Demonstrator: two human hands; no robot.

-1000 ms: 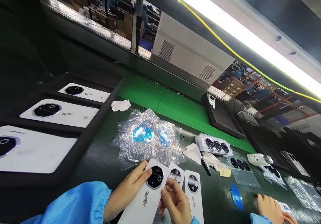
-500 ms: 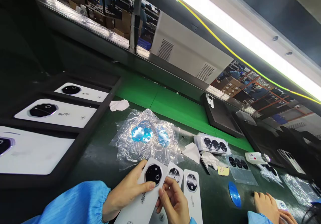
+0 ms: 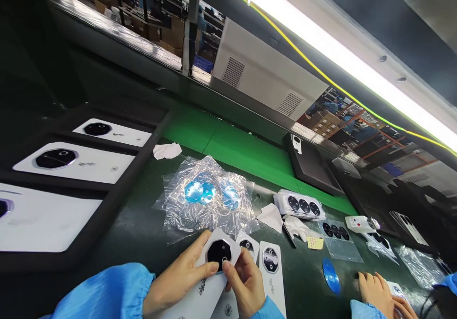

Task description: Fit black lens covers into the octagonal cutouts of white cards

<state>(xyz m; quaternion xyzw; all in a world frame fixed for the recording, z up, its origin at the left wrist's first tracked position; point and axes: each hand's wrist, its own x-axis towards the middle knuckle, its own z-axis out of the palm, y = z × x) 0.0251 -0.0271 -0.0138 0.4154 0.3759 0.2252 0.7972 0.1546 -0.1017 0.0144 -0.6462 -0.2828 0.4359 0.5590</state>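
A white phone back cover (image 3: 209,296) with a black octagonal camera lens plate (image 3: 216,251) is tilted up between my hands. My left hand (image 3: 174,281) grips its left edge, the thumb lying across the lower rim of the lens plate. From the right, my right hand (image 3: 247,281) pinches the cover's edge, thumb pressed on the lens plate's lower right; its other fingers are partly hidden behind. Beneath and beside it lie two more white covers, one partly covered (image 3: 246,244) and one further right (image 3: 270,260). Their lens areas look shiny and show several round openings.
At left, a black tray (image 3: 137,169) holds several white covers. Clear plastic bags with blue discs (image 3: 210,200) lie ahead. Further right are a lens pack (image 3: 300,206), white wipes (image 3: 271,217), a blue film piece (image 3: 331,275), a bottle (image 3: 359,223) and another person's hand (image 3: 374,288).
My right thumb has moved up from the cover's edge onto the lens plate. The cover is still in both hands. The whole view has shifted slightly.
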